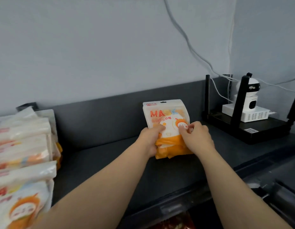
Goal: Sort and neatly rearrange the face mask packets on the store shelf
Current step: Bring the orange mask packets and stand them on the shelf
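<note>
A small bunch of white and orange face mask packets [166, 113], printed "MASK", stands upright against the dark back panel of the shelf [110, 162]. My left hand [150, 139] grips the bunch's left side, thumb on the front. My right hand [196, 138] holds its right side, fingers curled over the front packet. The packets' orange bottoms rest on the shelf between my hands. A row of several similar packets [22, 146] stands at the far left of the shelf, blurred.
A black router [252, 129] with upright antennas sits at the right end of the shelf, with a white security camera [251, 103] on a white box on top. White cables [189, 43] hang down the wall. The shelf's front edge runs below my forearms.
</note>
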